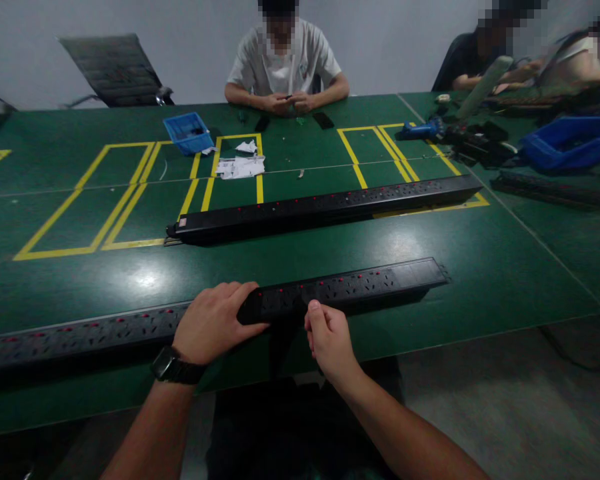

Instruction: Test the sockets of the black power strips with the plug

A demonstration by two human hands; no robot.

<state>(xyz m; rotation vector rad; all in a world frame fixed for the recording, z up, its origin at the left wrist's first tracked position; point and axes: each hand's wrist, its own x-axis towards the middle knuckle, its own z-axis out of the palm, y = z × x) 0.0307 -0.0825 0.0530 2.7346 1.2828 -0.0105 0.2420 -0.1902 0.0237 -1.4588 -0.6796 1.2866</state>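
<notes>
A long black power strip (pixel 350 285) with a row of sockets and small red parts lies along the near side of the green table, its left end cut off by the view. My left hand (pixel 215 320), wearing a black watch (pixel 167 365) on the wrist, lies across the strip and grips it, thumb along the near side. My right hand (pixel 330 333) is closed at the strip's near edge, thumb pressed on the curled fingers. Whatever those fingers might hold is hidden. Farther back lies a second black power strip (pixel 320 205), touched by neither hand.
Yellow tape outlines mark the green table (pixel 145 277). A small blue bin (pixel 186 133) and torn white paper (pixel 241 167) lie beyond the far strip. At right are a larger blue bin (pixel 570 143) and a blue-ended tool (pixel 420 130). A person (pixel 285 67) sits opposite; others sit at right.
</notes>
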